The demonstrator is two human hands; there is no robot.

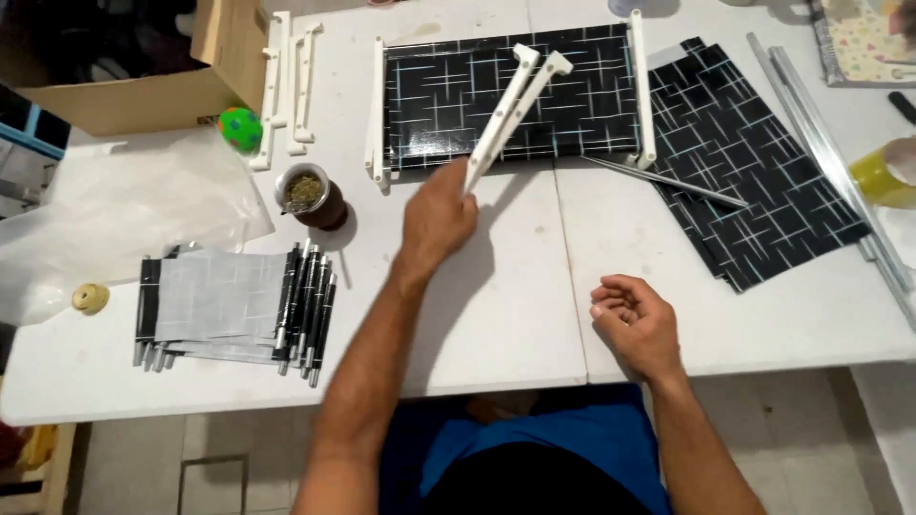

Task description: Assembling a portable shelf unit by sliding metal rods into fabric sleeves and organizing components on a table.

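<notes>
While a cardboard box (143,91) sits at the far left corner of the white bench (515,315), a green ball (239,128) lies just beside it, with a clear plastic sheet (124,215) spread in front. Nearer the person, a bundle of black and silver rods wrapped in grey sheet (234,305) lies next to a small round cream spool (90,298). A brown cup with a metal rim (310,194) stands between that bundle and some loose white plastic rails (286,86).

At the middle, the left hand (434,219) is closed around the near end of a pair of white plastic bars (510,110). Their long axis runs up and to the right, away from the grip, over a black panel with pale cross lines (477,95) framed by white side rails (379,110). The left hand is plainly the nearer one to this panel.

Further right, the right hand (637,319) rests on the bench near its front edge, fingers loosely curled, holding nothing. Beyond it lie a stack of black patterned sheets (754,181), a thin metal rod (668,179), long metal strips (821,143) and a yellow cup (883,175).
</notes>
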